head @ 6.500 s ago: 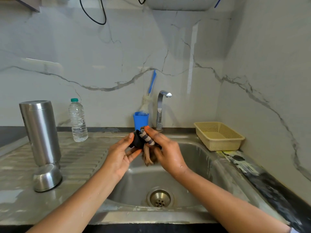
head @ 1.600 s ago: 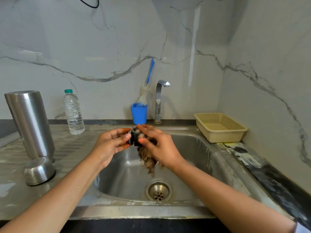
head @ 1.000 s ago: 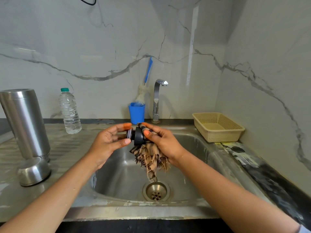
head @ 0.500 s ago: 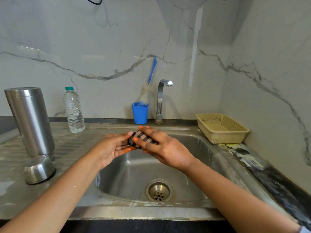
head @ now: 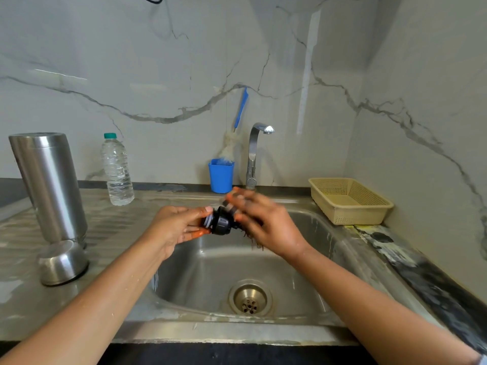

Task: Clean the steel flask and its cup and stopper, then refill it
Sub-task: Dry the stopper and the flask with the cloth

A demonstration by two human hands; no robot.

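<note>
1. Since half a second ago the right hand (head: 266,227) has drawn back to the right, so the black stopper (head: 220,223) now shows bare where the striped cloth (head: 252,239) was wrapped over it.
2. The left hand (head: 179,227) pinches the stopper between thumb and curled fingertips. It holds the stopper on its side in the air over the back part of the sink (head: 303,262).
3. The right hand is smeared by motion. Its fingers reach over the stopper's upper right side, and the cloth is bunched under the palm with frayed ends hanging below (how tightly those fingers curl cannot be told).
4. Both forearms stretch in over the sink's front rim, and the drain (head: 250,299) lies below the hands.
5. To the left, the steel flask (head: 50,185) stands mouth down on the ribbed drainboard (head: 110,233). Its cup (head: 63,262), also mouth down, sits just in front of it (touching or not, I cannot tell).
6. Farther back on the drainboard stands a capped water bottle (head: 117,169).
7. Behind the sink a blue tumbler (head: 220,175) holds a brush (head: 240,109), just left of the tap (head: 254,154).
8. A yellow basket (head: 350,204) rests on the counter to the right, near the wall.
</note>
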